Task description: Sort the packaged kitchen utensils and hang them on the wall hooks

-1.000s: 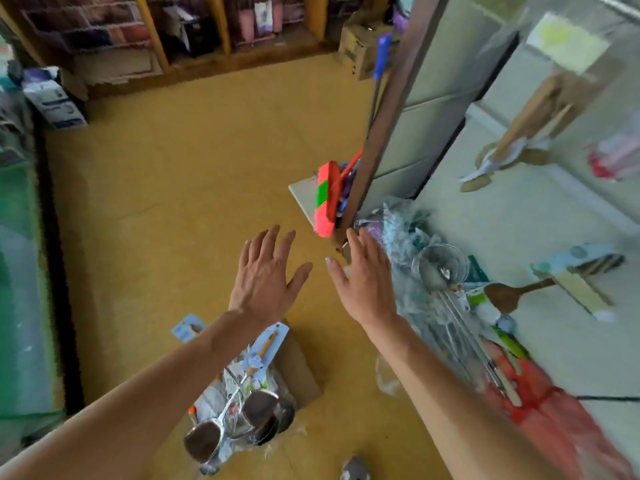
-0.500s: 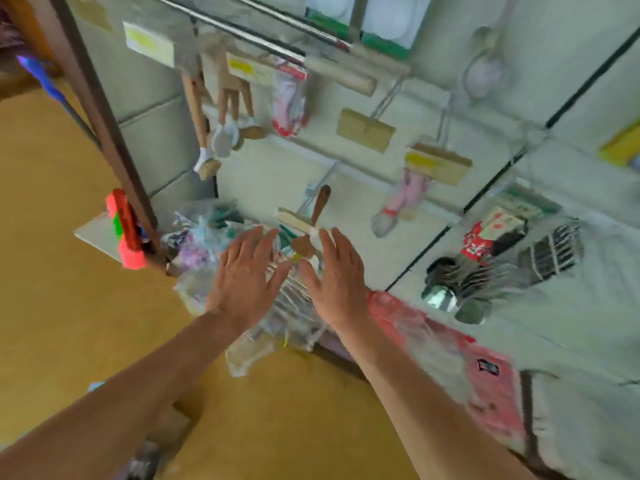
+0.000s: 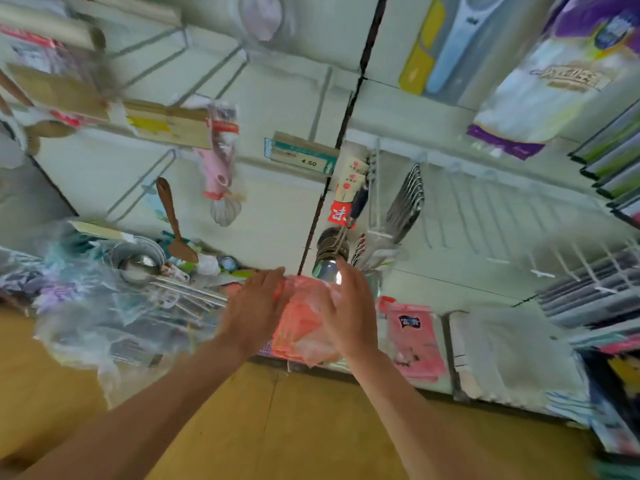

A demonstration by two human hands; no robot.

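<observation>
Reaching to the crinkled red translucent plastic bag at centre frame, I lay my left hand and right hand against its sides, fingers straight, pinching nothing. Several packs already hang on the white wire wall hooks above. The heap of clear-wrapped steel utensils at left lies unsorted, so I judge most of the work is left.

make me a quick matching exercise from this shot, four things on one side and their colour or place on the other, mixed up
Things:
1. wooden spoon
2. whisk pack
3. plastic bag
4. price tag

Descriptions:
a. red, between the left hand and right hand
b. marked 4.50, on the wall
c. brown, above the pile of wrapped utensils
d. pink, hanging on the wall

Pairs: 1-c, 2-d, 3-a, 4-b
</observation>
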